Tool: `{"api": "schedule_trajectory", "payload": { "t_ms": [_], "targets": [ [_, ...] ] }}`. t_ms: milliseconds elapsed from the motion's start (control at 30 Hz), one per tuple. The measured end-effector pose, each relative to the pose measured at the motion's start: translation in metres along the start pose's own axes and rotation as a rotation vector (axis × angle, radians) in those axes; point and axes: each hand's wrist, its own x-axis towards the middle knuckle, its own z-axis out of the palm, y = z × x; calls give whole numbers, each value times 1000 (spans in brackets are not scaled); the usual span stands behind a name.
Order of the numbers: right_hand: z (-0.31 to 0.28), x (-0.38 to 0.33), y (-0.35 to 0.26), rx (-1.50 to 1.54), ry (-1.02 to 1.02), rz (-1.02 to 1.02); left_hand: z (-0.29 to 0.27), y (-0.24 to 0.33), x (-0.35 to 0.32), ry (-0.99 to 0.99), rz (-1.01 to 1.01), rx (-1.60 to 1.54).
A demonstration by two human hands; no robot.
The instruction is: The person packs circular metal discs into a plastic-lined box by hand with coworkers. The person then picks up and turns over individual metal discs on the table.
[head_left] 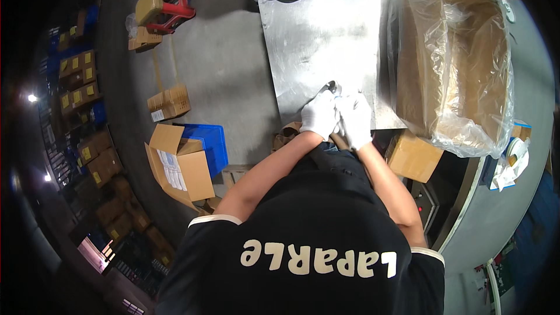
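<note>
A small metal part (331, 88) is pinched at the near edge of the steel table (315, 41) by 2 closed gloved hands, left hand (319, 114) and right hand (354, 118), and could be dropped to the floor if loosened.

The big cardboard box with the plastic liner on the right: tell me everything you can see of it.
The cardboard box is large, brown and open-topped, lined with a clear, crinkled plastic bag whose edge folds out over the rim and hangs down the outer walls. Inside, only bare liner and cardboard show. It stands upright at the right end of the metal table, right of both gloved hands, which do not touch it. A smaller closed carton sits below its near corner.
</note>
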Motion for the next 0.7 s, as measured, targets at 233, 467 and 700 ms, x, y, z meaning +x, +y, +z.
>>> {"api": "schedule_trajectory", "payload": {
  "t_ms": [233,467,700],
  "targets": [
    [1,-2,2,229,-36,401,11,-4,0,243,109,-36],
    [3,0,-2,-10,-90,292,3,-4,-4,196,30,-163],
    [-6,2,-8,81,-182,379,0,1,-3,218,-78,-341]
  ]
}}
